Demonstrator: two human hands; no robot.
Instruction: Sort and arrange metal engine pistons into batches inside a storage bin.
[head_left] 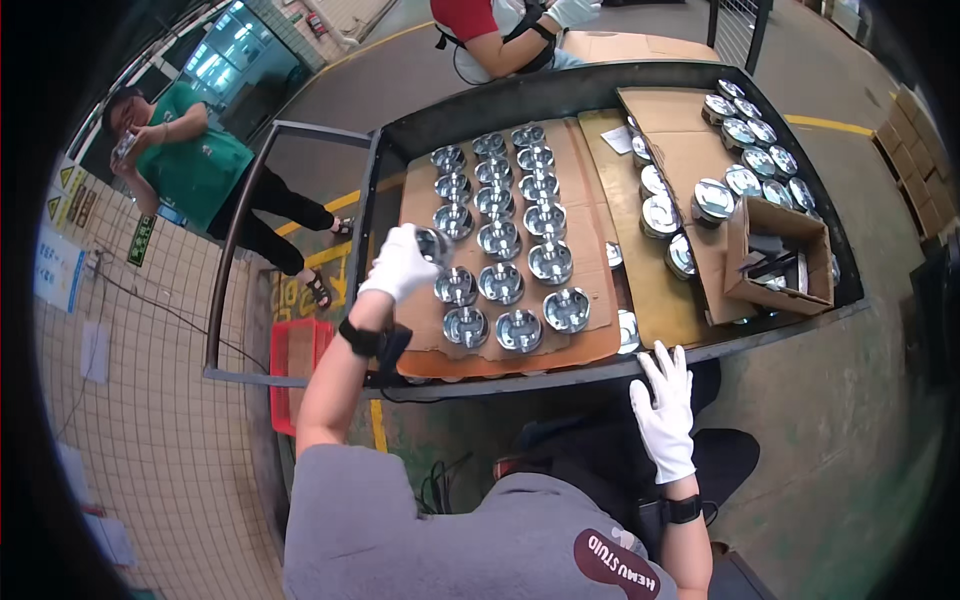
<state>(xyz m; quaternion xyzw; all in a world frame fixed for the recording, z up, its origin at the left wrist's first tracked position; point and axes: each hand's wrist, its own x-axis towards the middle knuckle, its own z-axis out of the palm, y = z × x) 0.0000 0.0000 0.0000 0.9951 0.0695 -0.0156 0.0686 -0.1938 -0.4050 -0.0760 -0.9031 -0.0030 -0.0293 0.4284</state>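
Observation:
My left hand (pixel 398 266), in a white glove, is closed round a shiny metal piston (pixel 432 246) at the left edge of a cardboard sheet (pixel 590 300). Upright pistons with open undersides stand in columns on that sheet; one near piston (pixel 519 330) is in the front row. The held piston is over the left column, between a piston (pixel 453 221) behind it and another (pixel 456 286) in front. My right hand (pixel 664 415), also gloved, lies open with fingers spread, its fingertips at the near rim of the metal cart (pixel 560 378). Nothing shows in it.
On the cart's right, more pistons (pixel 713 201) stand on cardboard beside an open carton (pixel 780 262) holding small items. A red crate (pixel 296 372) is below the cart's left end. One person in green (pixel 200 155) stands at left; another in red (pixel 468 20) is beyond the cart.

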